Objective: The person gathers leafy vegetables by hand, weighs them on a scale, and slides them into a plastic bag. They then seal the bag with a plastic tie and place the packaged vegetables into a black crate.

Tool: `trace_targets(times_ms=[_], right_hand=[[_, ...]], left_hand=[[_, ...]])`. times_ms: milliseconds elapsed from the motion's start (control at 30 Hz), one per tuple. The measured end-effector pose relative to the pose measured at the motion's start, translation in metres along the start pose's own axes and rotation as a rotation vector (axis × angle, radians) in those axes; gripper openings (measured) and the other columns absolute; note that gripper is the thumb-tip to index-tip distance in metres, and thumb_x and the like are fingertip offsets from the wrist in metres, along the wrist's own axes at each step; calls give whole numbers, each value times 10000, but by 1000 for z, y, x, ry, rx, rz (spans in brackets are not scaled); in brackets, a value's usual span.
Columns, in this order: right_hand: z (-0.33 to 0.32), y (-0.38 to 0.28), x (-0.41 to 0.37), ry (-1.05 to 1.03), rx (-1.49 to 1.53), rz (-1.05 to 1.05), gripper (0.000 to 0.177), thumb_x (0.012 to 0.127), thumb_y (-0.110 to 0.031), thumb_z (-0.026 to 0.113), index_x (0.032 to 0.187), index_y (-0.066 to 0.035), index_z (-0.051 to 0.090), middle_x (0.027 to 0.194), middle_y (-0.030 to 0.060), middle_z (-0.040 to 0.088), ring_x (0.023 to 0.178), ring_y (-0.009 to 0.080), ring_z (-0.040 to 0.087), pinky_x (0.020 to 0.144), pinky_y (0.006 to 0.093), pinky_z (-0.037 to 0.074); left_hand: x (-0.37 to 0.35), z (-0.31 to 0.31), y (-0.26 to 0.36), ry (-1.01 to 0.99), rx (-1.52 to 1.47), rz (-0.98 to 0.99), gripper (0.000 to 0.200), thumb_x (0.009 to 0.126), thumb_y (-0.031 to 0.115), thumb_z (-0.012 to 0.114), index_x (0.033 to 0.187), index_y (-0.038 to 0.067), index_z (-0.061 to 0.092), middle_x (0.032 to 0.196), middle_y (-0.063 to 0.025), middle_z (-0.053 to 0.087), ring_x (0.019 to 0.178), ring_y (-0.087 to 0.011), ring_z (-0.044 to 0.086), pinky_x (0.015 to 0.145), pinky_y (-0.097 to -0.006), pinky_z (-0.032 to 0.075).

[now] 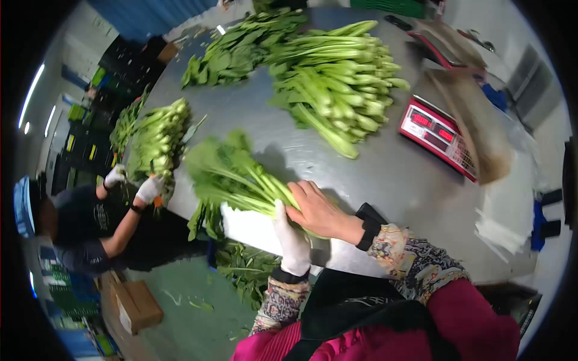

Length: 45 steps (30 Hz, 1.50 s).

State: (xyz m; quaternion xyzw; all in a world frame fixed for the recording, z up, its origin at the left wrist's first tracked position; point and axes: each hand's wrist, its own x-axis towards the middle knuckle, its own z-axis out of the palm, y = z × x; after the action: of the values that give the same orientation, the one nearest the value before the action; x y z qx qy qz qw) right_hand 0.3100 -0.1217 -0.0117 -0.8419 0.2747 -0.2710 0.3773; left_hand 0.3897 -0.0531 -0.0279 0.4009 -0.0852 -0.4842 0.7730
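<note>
A bunch of leafy green vegetables (235, 174) is held over the near edge of the metal table, its leaves pointing to the left. My left hand (291, 240), in a white glove, grips the stalks from below. From above, my bare right hand (319, 210) wraps round the same stalks near their base. Beneath the bunch lies a white sheet (250, 228). Farther back on the table is a large pile of the same greens (343, 84), the pale stalk ends facing right.
A red scale (439, 135) with lit digits stands on the metal table (391, 180) at right, beside brown wrapping (475, 120) and clear plastic. At left, a co-worker's gloved hands (149, 189) handle another pile (159, 135). Greens (247, 271) fill a container below the edge; a cardboard box (138, 304) is on the floor.
</note>
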Motion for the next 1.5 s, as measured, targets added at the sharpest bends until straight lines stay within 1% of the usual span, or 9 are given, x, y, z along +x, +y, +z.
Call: trace_targets(times_ms=[367, 600, 800, 833, 900, 1033, 1200, 1400, 1500], right_hand=[[-327, 60, -150, 657, -450, 143, 535, 892, -200, 505, 1346, 23, 331, 1111, 241, 493, 1036, 395, 494, 908, 400, 391], [-398, 201, -184, 279, -605, 356, 484, 864, -199, 514, 1310, -42, 411, 1044, 246, 529, 965, 427, 499, 837, 462, 415], [-457, 189, -157, 217, -581, 268, 535, 869, -285, 562, 1318, -26, 430, 1196, 211, 535, 1069, 337, 530, 929, 390, 406], [-463, 189, -153, 279, -440, 303, 547, 881, -311, 569, 1318, -11, 435, 1262, 179, 530, 1119, 285, 534, 965, 347, 391], [-486, 215, -148, 332, -345, 317, 533, 878, -359, 565, 1281, -19, 483, 1255, 180, 544, 1112, 274, 547, 946, 335, 404], [-513, 274, -148, 458, -277, 386, 483, 886, -412, 546, 1159, -16, 590, 1073, 114, 640, 946, 221, 607, 820, 303, 454], [-509, 286, -129, 463, 46, 630, 499, 911, -483, 495, 1081, -25, 600, 837, -7, 555, 727, 73, 498, 629, 232, 423], [-496, 292, -122, 470, 75, 620, 484, 912, -478, 498, 957, -5, 593, 708, 4, 537, 604, 83, 448, 565, 256, 401], [-488, 279, -139, 404, -59, 645, 381, 914, -376, 507, 803, -15, 561, 578, 11, 488, 528, 107, 421, 514, 268, 345]], left_hand=[[-46, 320, -174, -705, 192, -127, 642, 933, 281, 528, 1396, -40, 220, 1321, -173, 444, 1191, -236, 458, 996, -329, 361], [-20, 388, -306, -230, 1099, -246, 1183, 734, 737, 497, 1423, -50, -57, 1376, -341, 278, 1229, -458, 390, 1025, -490, 318], [26, 393, -297, -545, 857, -116, 875, 897, 536, 430, 1292, -222, 241, 1373, -395, 238, 1283, -441, 322, 1068, -409, 259], [35, 391, -309, -550, 1345, 64, 787, 920, 438, 449, 1325, -194, 211, 1374, -404, 214, 1319, -451, 246, 1083, -409, 234], [-28, 393, -276, -328, 1020, 327, 713, 920, 292, 501, 1348, -176, 173, 1399, -393, 153, 1341, -444, 198, 1099, -396, 208], [-73, 349, -249, -573, 872, 680, 684, 903, 145, 543, 1423, -55, 147, 1475, -301, 75, 1394, -384, 86, 1121, -408, 133], [-36, 319, -264, -343, 861, 502, 660, 927, 163, 500, 1381, -145, 133, 1438, -334, 169, 1375, -393, 151, 1124, -374, 140], [5, 314, -262, -323, 775, -72, 764, 909, 399, 516, 1366, -138, 219, 1256, -331, 470, 1174, -342, 502, 947, -357, 404], [39, 292, -305, -406, 764, -98, 509, 932, 343, 510, 1151, -115, 507, 921, -137, 630, 804, -197, 586, 718, -315, 463]])
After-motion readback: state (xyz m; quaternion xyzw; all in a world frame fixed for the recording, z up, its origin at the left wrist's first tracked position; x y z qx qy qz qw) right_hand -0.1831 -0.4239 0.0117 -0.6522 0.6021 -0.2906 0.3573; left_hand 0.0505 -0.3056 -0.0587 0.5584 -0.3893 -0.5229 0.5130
